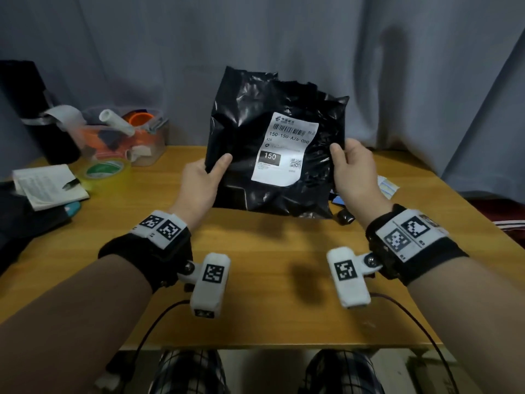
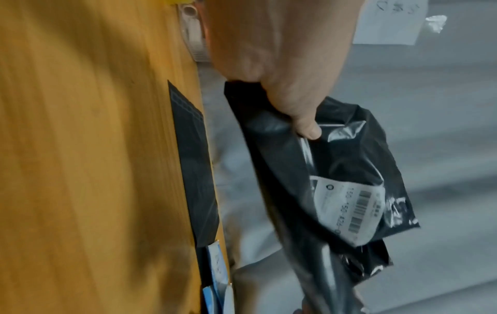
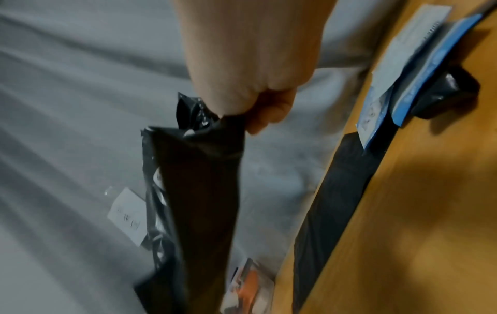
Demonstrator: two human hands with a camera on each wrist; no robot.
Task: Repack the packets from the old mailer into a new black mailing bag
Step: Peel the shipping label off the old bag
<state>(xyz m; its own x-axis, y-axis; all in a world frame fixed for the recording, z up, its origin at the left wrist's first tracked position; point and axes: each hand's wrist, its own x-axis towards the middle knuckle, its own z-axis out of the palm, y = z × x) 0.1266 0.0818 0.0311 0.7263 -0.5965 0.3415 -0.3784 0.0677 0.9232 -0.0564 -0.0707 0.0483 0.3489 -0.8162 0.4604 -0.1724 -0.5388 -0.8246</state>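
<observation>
Old mailer [image 1: 264,143] held upright above the tabletop [image 1: 255,280], label [image 1: 284,150] facing the head camera. Left hand [image 1: 200,184] pinches its left edge, thumb in front; right hand [image 1: 355,173] pinches the right edge. Fingers behind the plastic are hidden. New black bag [image 3: 333,191] lies flat beneath, mostly covered in the head view. Blue-white packets [image 3: 408,70] beside it, print unreadable.

Crumpled black plastic mailer [image 1: 272,155] hides both hands' fingers behind it; only thumbs show. Small print on its white shipping label [image 1: 284,150] unreadable. Flat black bag [image 2: 193,165] on the wooden table [image 1: 255,280] mostly hidden in head view. Blue-white packets [image 3: 398,63] blurred, partly covered.
</observation>
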